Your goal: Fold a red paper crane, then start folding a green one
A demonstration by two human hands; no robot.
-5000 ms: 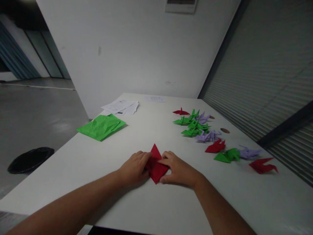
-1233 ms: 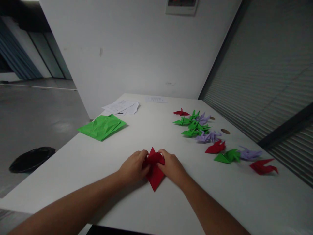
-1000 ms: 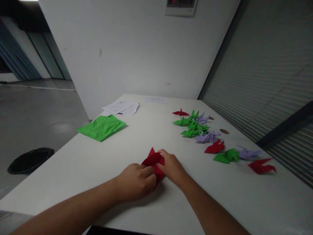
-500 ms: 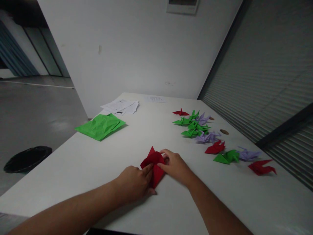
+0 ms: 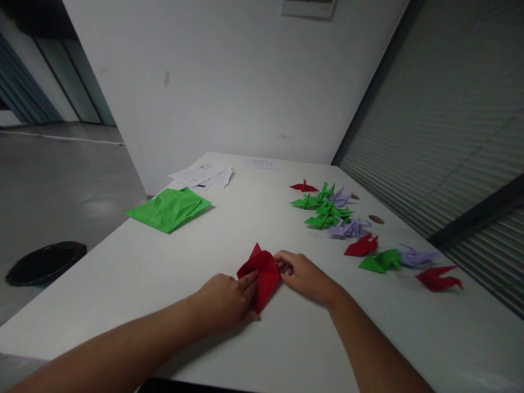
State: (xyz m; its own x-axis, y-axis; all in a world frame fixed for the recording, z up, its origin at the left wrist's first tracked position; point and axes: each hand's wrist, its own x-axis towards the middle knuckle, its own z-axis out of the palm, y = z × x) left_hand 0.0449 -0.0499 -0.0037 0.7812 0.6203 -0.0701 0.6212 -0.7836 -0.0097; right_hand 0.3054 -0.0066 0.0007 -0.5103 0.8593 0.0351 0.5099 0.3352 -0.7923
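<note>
A partly folded red origami paper (image 5: 267,279) lies on the white table in front of me, with a pointed tip at its far end and a curled flap across its middle. My left hand (image 5: 230,299) holds it from the left: the fingers press on the folded layers, and the thumb is by the near corner. At the right edge, my right hand (image 5: 301,275) is closed in a pinch, its fingertips on the side of the flap. The fingers partly cover the folds, so the inner creases are hidden.
Several folded paper cranes in green (image 5: 323,220), purple (image 5: 416,256) and red (image 5: 439,278) lie along the right side. Crumpled green paper sheets (image 5: 168,209) and printed papers (image 5: 201,176) rest on the left. A black bin (image 5: 46,263) stands on the floor beside the white table (image 5: 123,284).
My right hand has moved slightly right with the edge of the red paper, and the flap has opened wider and flatter. My left hand stays pressed on the paper.
</note>
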